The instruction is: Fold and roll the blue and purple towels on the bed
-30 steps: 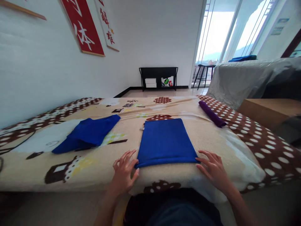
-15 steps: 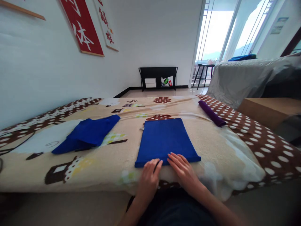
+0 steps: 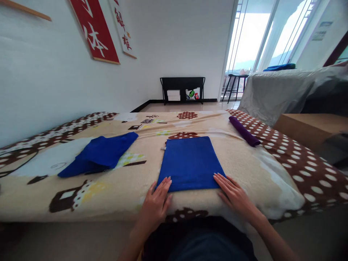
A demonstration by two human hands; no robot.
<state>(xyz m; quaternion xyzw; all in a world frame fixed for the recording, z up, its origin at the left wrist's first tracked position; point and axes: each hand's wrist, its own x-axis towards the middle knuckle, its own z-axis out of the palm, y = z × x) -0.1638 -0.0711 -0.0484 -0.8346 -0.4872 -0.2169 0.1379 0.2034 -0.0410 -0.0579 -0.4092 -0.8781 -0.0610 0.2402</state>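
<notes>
A blue towel [image 3: 191, 163] lies flat on the patterned blanket [image 3: 133, 195] in front of me, its near edge folded over in a narrow strip. My left hand [image 3: 157, 197] rests on its near left corner, fingers stretched out and palm down. On the near right corner lie the fingers of my right hand [image 3: 232, 190], also extended. Both hands are open and touch the cloth without gripping it. A second blue cloth [image 3: 100, 154] lies loosely crumpled to the left. Off to the right is a rolled purple towel [image 3: 244, 131].
Brown polka-dot borders [image 3: 301, 166] run along the blanket's sides. A cardboard box [image 3: 310, 127] stands at the right, near a plastic-covered piece of furniture [image 3: 272, 88]. Against the far wall is a black rack [image 3: 182, 82]; a stool [image 3: 236, 81] stands by the window.
My hands have slid apart from the middle of the near edge, left hand to the left corner and right hand to the right corner. The near edge looks flatter.
</notes>
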